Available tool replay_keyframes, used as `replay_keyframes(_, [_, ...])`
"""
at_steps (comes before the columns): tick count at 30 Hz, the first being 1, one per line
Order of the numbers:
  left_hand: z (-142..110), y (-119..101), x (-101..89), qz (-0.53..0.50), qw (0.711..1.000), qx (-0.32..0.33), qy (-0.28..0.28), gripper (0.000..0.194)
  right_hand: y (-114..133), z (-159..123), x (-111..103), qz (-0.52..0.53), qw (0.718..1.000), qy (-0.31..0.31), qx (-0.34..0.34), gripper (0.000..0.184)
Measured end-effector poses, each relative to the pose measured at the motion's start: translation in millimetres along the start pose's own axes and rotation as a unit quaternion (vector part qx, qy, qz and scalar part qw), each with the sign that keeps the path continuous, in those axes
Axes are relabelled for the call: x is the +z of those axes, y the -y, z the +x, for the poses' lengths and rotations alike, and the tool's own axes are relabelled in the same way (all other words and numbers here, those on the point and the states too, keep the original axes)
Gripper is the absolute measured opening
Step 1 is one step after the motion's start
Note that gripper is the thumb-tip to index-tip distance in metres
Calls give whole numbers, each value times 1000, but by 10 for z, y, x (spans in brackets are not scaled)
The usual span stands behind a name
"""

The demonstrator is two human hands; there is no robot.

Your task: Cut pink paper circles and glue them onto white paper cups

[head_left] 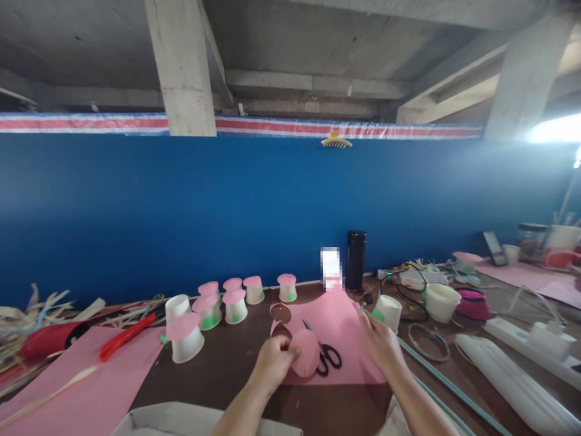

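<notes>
My left hand (273, 361) pinches a pink paper circle (306, 354) at its left edge, above a large pink paper sheet (342, 324) with round holes cut along its left side. Scissors with black handles (330, 357) lie on the sheet, partly behind the circle. My right hand (379, 339) is at the sheet's right edge, beside a white paper cup (389, 312) with a green patch. Its fingers are drawn together; what they hold, if anything, is too small to make out. Several upturned white cups topped with pink circles (235, 297) stand at the back left.
A black thermos (356, 260) and a blurred-out phone-like object (331, 268) stand by the blue partition (181, 200). Teal strips (449, 378), a power strip (529, 345) and a white bowl (442, 301) lie rightward. Red-handled pliers (127, 337) rest on pink paper at left.
</notes>
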State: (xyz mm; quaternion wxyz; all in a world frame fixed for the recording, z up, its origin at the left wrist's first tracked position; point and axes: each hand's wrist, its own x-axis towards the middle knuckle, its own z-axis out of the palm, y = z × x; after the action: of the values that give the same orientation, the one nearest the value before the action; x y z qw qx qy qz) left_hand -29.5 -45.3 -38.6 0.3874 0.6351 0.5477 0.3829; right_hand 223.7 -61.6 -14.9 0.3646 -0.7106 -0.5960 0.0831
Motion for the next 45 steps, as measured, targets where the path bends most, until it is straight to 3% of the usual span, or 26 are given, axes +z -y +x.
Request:
replay_keyframes(6, [-6, 10, 15, 34, 999, 18, -1, 22, -151, 109, -54, -39, 999, 7, 36, 44])
replay_keyframes(18, [-28, -21, 20, 80, 997, 22, 8, 19, -32, 150, 30, -117, 987, 91, 60, 39])
replay_keyframes(28, [-44, -84, 4, 77, 997, 19, 3, 17, -85, 151, 48, -112, 989, 76, 58, 36])
replay_keyframes(33, [-51, -104, 4, 63, 998, 10, -2, 15, -94, 152, 27, -73, 993, 34, 87, 42])
replay_keyframes(39, [-33, -111, -7, 9, 999, -33, -1, 20, -53, 150, -105, 28, 990, -80, 110, 50])
replay_keyframes(45, [26, -37, 12, -49, 992, -113, 6, 22, 16, 114, -196, 226, 949, -184, 118, 48])
